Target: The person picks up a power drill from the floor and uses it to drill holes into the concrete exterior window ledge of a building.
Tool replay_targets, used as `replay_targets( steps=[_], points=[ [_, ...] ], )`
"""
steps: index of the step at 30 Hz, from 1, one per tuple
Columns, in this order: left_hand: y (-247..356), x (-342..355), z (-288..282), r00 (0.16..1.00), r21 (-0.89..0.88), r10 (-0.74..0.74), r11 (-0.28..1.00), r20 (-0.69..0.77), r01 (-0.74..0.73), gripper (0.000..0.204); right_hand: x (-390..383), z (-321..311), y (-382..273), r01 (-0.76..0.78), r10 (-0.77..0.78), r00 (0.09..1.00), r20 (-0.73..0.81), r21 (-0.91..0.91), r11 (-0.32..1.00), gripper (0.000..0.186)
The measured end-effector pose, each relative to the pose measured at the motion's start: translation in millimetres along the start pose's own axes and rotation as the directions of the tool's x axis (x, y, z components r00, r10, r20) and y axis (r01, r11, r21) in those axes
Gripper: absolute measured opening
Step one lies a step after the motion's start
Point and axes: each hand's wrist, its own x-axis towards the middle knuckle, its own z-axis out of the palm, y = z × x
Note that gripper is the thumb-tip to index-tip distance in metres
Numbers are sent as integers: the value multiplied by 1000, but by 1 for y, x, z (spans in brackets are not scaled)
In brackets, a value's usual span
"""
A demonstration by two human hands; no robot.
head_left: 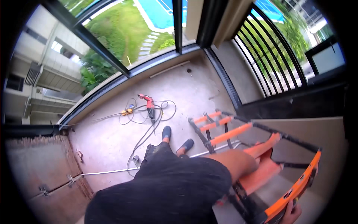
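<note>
An orange-and-black stepladder (231,131) fills the right side, tilted beside me. My left arm reaches across to it; my left hand (254,162) is at an orange part, its fingers hidden. At the lower right, my right hand (291,212) has its fingers wrapped round the ladder's orange rail. My feet, in dark shoes, stand on the pale floor beyond my black clothing.
A red-and-black power drill (150,106) lies among looped cables with a yellow object (126,112). A white pipe (108,171) crosses the floor near a small round object (135,158). Framed glazing (126,71) and black railings (268,56) edge the space. A rough panel (44,160) lies left.
</note>
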Motion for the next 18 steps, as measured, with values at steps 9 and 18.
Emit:
replay_targets(
  steps=[9, 18],
  points=[
    [3, 4, -13, 1000, -13, -22, 1000, 22, 22, 28, 9, 6, -25, -9, 7, 1000, -24, -75, 997, 30],
    [23, -20, -67, 986, -105, 58, 992, -157, -75, 27, 10, -15, -28, -37, 30, 999, 42, 168, 985, 24]
  ],
)
